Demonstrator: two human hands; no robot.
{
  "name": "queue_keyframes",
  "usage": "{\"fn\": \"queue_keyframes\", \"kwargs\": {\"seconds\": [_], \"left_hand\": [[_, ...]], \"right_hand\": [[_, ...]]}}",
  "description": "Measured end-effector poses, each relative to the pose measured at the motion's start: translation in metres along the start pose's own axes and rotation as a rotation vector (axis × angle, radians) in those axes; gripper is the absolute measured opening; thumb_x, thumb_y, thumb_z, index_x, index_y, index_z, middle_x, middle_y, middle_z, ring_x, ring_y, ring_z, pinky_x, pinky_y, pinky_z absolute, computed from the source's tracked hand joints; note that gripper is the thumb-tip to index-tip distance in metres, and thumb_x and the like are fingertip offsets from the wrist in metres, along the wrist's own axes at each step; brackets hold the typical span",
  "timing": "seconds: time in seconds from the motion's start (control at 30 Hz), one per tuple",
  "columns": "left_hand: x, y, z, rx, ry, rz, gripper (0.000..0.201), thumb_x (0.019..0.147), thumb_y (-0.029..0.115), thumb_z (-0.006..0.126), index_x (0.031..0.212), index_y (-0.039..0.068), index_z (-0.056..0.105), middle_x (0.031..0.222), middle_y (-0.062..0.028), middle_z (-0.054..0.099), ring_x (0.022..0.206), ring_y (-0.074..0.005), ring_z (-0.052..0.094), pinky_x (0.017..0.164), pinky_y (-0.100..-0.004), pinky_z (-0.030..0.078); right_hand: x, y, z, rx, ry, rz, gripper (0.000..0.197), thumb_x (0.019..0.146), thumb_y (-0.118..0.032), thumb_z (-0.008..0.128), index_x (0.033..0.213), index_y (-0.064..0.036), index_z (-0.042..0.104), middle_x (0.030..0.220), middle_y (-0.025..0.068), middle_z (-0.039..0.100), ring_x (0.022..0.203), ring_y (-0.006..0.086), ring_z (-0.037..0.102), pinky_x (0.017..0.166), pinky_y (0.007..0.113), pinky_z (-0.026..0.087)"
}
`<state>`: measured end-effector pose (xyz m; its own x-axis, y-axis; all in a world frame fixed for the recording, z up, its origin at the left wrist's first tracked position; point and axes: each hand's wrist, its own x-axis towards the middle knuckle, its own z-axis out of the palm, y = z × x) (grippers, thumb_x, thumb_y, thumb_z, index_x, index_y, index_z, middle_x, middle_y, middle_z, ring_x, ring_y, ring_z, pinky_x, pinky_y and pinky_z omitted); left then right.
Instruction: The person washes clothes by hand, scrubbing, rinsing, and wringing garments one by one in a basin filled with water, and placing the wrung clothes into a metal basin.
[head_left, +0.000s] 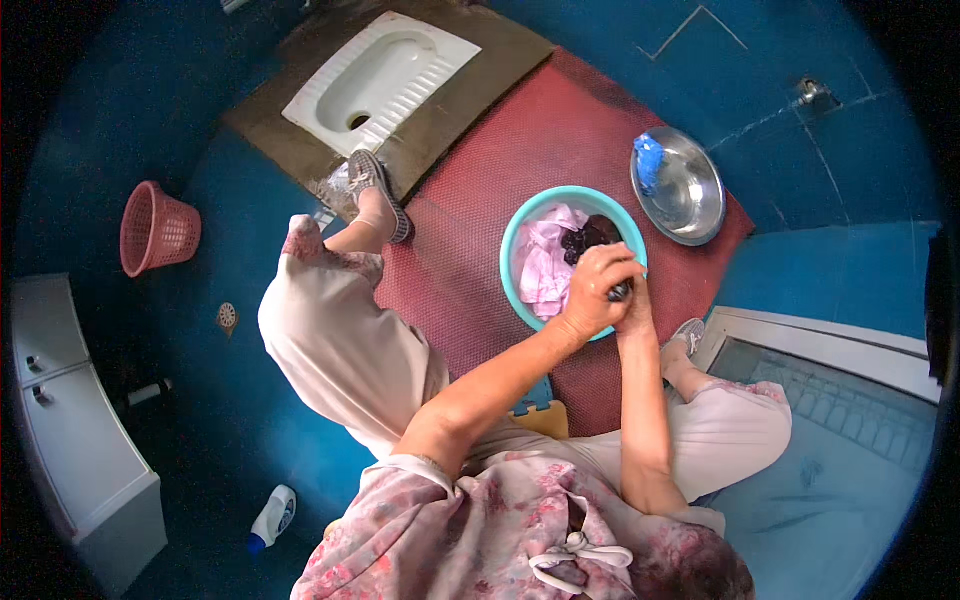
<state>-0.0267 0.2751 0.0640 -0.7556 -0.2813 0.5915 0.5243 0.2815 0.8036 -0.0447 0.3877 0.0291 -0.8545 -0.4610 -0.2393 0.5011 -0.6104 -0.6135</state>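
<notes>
We have open red mat left of the turquoise basin; above its rim, left hand and right hand grip bunched dark cloth.

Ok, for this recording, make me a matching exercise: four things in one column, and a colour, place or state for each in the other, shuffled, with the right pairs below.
Column one:
1. left hand
2. tub
3. bowl
4. basket

Column two:
A. silver
B. pink, left of the mat
C. closed on a dark item
D. turquoise

Pairs: 1-C, 2-D, 3-A, 4-B
</notes>
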Motion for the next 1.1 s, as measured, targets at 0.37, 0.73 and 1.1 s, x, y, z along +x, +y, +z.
{"fn": "queue_keyframes", "kwargs": {"seconds": [0.37,0.73,1.1], "left_hand": [[-0.002,-0.004,-0.011,0.02,-0.268,0.087,0.029,0.043,0.017,0.069,0.07,0.014,0.058,0.067,-0.0038,0.053,0.065,-0.0277,0.055,0.059,-0.0405,0.042],[0.006,0.001,-0.011,-0.156,-0.35,-0.038,0.017,0.055,0.016,0.065,0.069,0.011,0.057,0.067,-0.0061,0.055,0.066,-0.0281,0.057,0.058,-0.0389,0.046],[-0.016,-0.016,0.01,-0.178,-0.053,-0.749,0.034,0.091,0.024,0.041,0.114,0.004,0.056,0.116,-0.0236,0.053,0.112,-0.0368,0.045,0.097,-0.0398,0.035]], "right_hand": [[0.021,0.013,0.002,-0.083,-0.113,0.041,0.046,0.087,-0.045,0.053,0.115,-0.0082,0.051,0.11,0.0074,0.055,0.102,0.0196,0.055,0.09,0.035,0.045],[0.006,0.019,-0.006,-0.211,-0.082,0.023,0.048,0.085,-0.044,0.055,0.116,-0.0086,0.051,0.109,0.0078,0.055,0.101,0.0203,0.055,0.09,0.036,0.046],[0.015,-0.03,0.019,-0.439,0.633,-0.116,0.018,0.081,-0.02,0.064,0.092,-0.0055,0.06,0.082,0.0056,0.06,0.071,0.0155,0.058,0.066,0.029,0.047]]}}
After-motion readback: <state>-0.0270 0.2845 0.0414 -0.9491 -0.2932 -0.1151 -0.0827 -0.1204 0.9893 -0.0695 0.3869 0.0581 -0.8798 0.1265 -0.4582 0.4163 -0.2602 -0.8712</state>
